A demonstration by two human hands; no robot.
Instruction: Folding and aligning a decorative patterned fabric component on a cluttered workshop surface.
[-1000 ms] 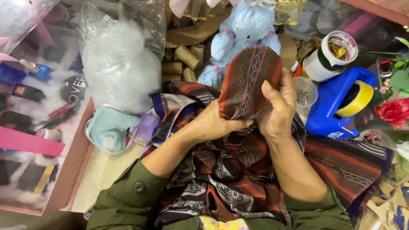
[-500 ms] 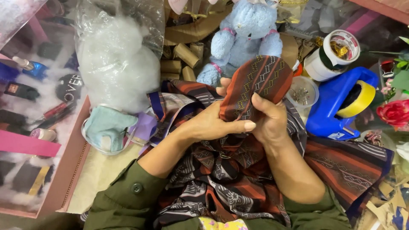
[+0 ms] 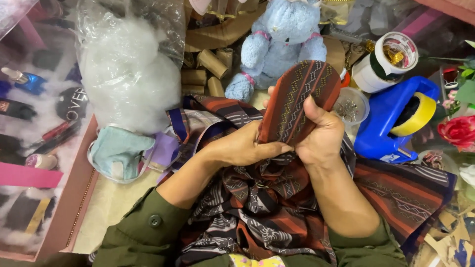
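1. Two olive-green sleeves [image 3: 138,232] come in from 6 o'clock, with a big heap of striped woven fabric [image 3: 267,207] in rust, black and navy bunched up between the forearms.
2. Left hand [image 3: 247,147] is clenched on the lower edge of a rounded, fabric-covered piece [image 3: 299,96], pinching the cloth right where it gathers.
3. Right hand [image 3: 321,136] is grasping the same piece from the 3 o'clock side, thumb pressed flat on the front of it. So the covered piece sits dead centre, upright, held between both hands just above the fabric heap.
4. At 9 o'clock of the hands, a light blue face mask [image 3: 116,151] lies on the worktop [image 3: 114,207], just beside the fabric.
5. At 3 o'clock there's a blue tape dispenser [image 3: 391,123] with a yellow roll, and a small clear cup of pins [image 3: 350,106] between it and the right hand.
6. Further out at 12 o'clock, a pale blue plush toy [image 3: 284,39] sits right behind the covered piece.
7. At 10 o'clock, a plastic bag of white stuffing [image 3: 128,74]; at 2 o'clock, a white tape roll [image 3: 391,59].
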